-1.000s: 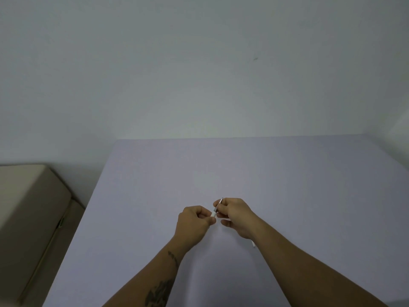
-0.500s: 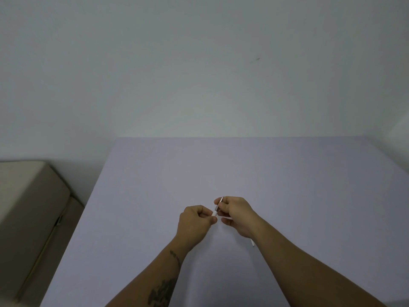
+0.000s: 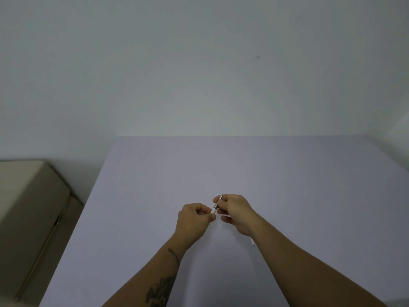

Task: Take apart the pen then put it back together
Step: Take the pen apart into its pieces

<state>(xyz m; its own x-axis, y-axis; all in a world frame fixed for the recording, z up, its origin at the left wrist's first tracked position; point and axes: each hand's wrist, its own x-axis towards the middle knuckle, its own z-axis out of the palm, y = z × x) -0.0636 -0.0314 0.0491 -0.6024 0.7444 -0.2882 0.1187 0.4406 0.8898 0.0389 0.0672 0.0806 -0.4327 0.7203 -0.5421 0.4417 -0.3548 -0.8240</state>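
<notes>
Both my hands meet over the middle of the pale lilac table [image 3: 155, 185]. My left hand [image 3: 194, 220] pinches a short white pen piece [image 3: 213, 211] between thumb and forefinger. My right hand [image 3: 236, 212] holds a thin metallic pen part [image 3: 219, 199] that points up and away, its lower end touching the white piece. A slim white rod [image 3: 252, 242] sticks out below my right wrist; I cannot tell whether my right hand holds it or it lies on the table.
A beige cushioned seat [image 3: 28, 196] stands left of the table, lower down. A plain white wall [image 3: 199, 63] rises behind the table's far edge.
The hands have stayed almost still. A little more of the white piece shows between them now than a second ago.
</notes>
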